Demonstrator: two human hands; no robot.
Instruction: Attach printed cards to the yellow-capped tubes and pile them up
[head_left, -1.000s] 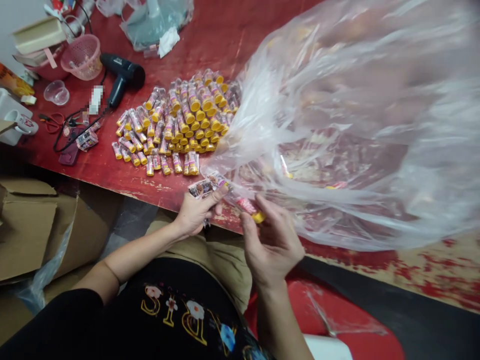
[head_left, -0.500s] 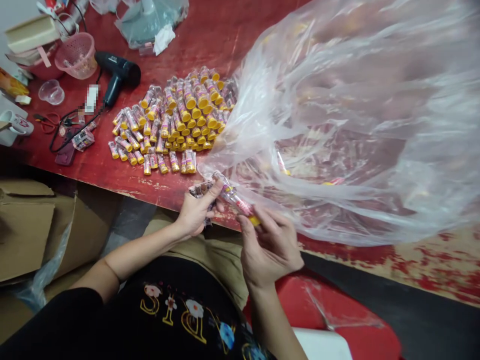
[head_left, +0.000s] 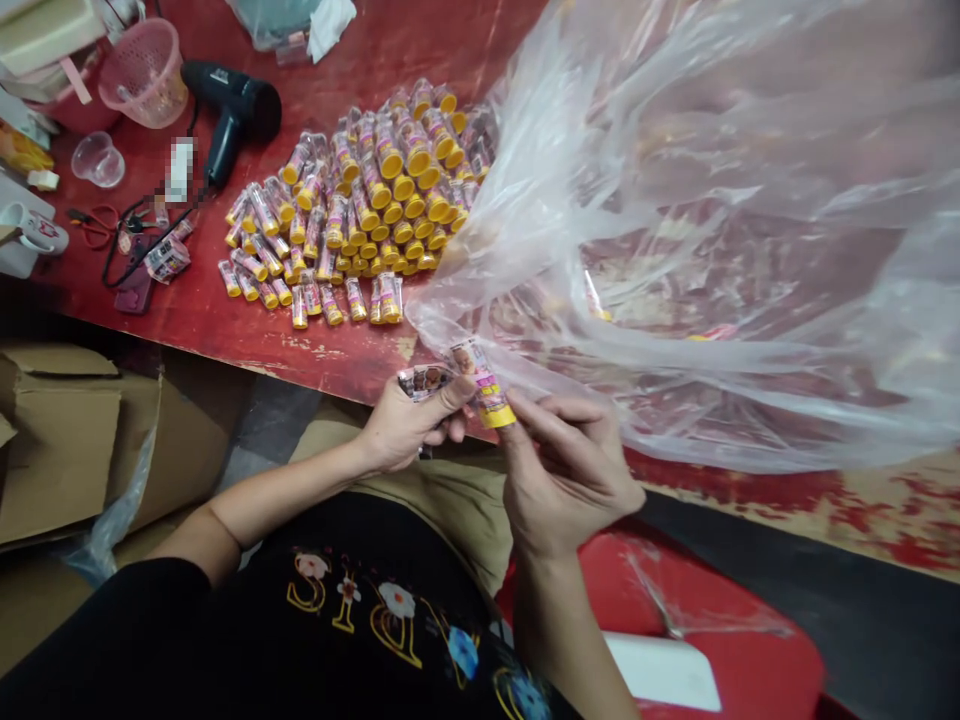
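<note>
1. Cardboard boxes [head_left: 60,440]: brown, flaps open, standing below the near edge of the table at far left.
2. White mug [head_left: 34,232] and clear cup [head_left: 97,160]: on the table's left end, apart from each other.
3. Pink basket [head_left: 142,72]: perforated, at the far left of the table.
4. Heat gun [head_left: 232,110]: black, lying on its side just right of the basket, with its cord trailing towards the near edge.
5. Red table [head_left: 315,345]: worn surface that carries items 2 to 6 and item 11.
6. Pile of tubes [head_left: 360,190]: many small yellow-capped tubes lying in rows, with the right side of the pile touching the bag.
7. Left hand [head_left: 405,425]: at the near table edge, thumb and fingers closed on the printed labels.
8. Printed labels [head_left: 424,380]: a small flat strip pinched under the left thumb, just left of the held tube.
9. Held tube [head_left: 480,378]: tilted, yellow cap lowermost, between the two hands at the table edge and just in front of the bag's mouth.
10. Right hand [head_left: 574,480]: fingertips clamped on the cap end of the held tube.
11. Clear plastic bag [head_left: 712,230]: large and crumpled, covering the right half of the table; its contents are blurred.
12. Red seat [head_left: 720,640]: below the right forearm.
</note>
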